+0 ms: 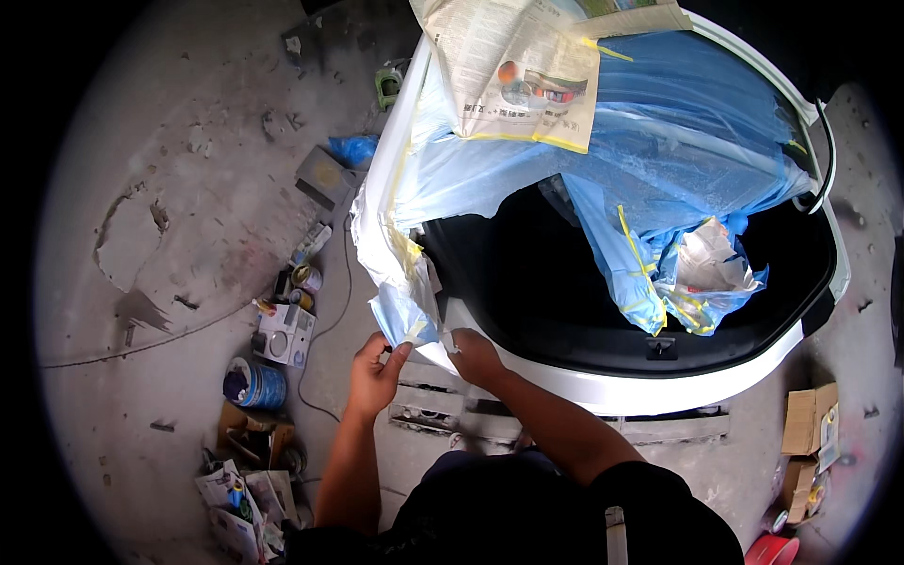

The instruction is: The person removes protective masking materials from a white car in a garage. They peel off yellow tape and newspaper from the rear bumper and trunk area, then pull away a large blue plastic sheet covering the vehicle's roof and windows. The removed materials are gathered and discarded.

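Observation:
Before me is a white car body with its dark trunk opening [537, 282] uncovered. My left hand [378, 371] pinches the lower edge of a blue masking film piece [402, 314] at the car's rear left corner. Close beside it, my right hand [474, 355] has its fingers curled at the film's right edge, by the white bumper [607, 392]; what lies between them is partly hidden. Blue plastic sheeting [657, 141] drapes over the car above the opening. A newspaper sheet [522, 78] with yellow masking tape [558, 141] lies on it. Crumpled film and paper [713, 268] hang into the trunk.
On the floor to the left stand a blue paint bucket [265, 383], a white box [286, 333], small cans [306, 277] and a cardboard box [254, 434]. A cable [346, 282] runs beside them. Wooden pallets [427, 409] lie under the bumper. More cardboard boxes [801, 424] stand at right.

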Demonstrator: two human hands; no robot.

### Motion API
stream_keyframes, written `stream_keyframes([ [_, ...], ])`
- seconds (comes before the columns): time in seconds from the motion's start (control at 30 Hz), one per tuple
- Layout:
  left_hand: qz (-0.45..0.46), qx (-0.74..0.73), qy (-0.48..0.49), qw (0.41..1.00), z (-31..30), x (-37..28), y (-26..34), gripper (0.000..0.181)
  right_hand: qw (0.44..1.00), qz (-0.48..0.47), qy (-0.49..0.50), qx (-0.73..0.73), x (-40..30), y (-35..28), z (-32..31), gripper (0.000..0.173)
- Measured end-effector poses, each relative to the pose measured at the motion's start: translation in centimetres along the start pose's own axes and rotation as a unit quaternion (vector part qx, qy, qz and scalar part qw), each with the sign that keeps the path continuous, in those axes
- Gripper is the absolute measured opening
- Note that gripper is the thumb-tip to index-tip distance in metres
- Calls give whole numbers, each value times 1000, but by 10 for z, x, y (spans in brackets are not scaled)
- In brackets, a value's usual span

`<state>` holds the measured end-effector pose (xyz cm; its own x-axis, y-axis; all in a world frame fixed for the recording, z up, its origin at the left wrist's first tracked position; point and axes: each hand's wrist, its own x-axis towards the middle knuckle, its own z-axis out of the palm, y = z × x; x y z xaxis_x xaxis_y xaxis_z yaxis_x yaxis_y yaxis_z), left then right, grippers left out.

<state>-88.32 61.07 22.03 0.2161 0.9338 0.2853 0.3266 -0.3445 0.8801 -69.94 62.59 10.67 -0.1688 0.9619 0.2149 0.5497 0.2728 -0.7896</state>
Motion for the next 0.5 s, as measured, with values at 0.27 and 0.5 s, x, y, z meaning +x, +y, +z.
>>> stream_keyframes([
  [0.27, -113, -173, 48, 977, -27, -45, -53, 24, 998, -21, 55, 16, -10, -11, 20, 19],
  [0.5, -261, -260, 3, 929, -31, -37, -89, 40, 990, 23, 140, -21, -18, -31, 42, 24],
])
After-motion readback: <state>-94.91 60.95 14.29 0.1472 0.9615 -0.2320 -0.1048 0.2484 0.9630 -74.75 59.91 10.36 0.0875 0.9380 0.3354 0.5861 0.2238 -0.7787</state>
